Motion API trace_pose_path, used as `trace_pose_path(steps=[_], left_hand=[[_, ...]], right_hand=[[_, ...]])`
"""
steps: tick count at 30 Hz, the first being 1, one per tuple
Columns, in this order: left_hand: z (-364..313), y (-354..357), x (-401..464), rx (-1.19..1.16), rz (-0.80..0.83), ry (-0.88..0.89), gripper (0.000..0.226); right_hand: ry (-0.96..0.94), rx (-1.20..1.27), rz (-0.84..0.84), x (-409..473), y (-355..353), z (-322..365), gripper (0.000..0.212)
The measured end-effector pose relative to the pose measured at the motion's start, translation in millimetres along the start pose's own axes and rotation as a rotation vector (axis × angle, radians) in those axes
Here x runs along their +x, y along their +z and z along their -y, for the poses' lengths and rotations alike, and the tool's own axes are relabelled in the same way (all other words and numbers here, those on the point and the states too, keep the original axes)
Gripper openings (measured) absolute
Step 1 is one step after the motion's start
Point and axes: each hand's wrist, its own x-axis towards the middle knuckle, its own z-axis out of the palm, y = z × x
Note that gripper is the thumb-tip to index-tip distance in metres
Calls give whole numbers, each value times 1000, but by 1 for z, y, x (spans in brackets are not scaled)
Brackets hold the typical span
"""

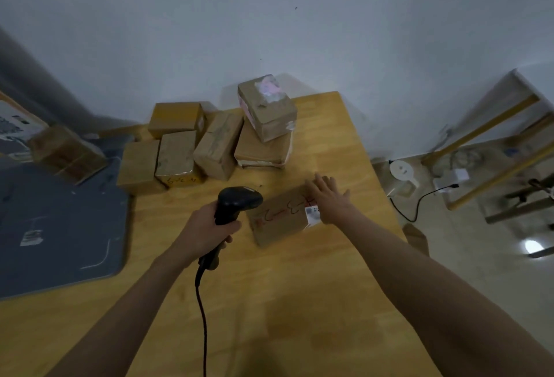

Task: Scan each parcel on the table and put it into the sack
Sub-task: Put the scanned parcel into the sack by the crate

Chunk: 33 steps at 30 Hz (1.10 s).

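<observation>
My left hand (207, 229) grips the handle of a black corded barcode scanner (236, 201), whose head points right toward a flat brown parcel (278, 220) with red writing and a white label. My right hand (328, 196) lies with straight fingers on that parcel's right end. Several more brown parcels (177, 157) cluster at the back of the wooden table (299, 301), two of them stacked (266, 106). No sack is recognisable in view.
A grey mat (57, 226) covers the table's left side, with another parcel (67, 153) on it. Right of the table the floor holds a cable (416, 205), a white round device (403, 171) and wooden frames (485, 142). A wall stands behind.
</observation>
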Motion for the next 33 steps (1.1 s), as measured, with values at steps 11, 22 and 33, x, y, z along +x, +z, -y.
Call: trace_pose_path(steps=[11,22,33], left_hand=[[20,4,-2,23,19,-20,22],[51,5,-34,5,76,48,21],[91,4,-56,-58,103,24,18]], right_hand=[[59,-60,-84,-32,48,12,99],[282,181,-72,-125,112,79,118],[257,708,-167,-154,137,111,90]])
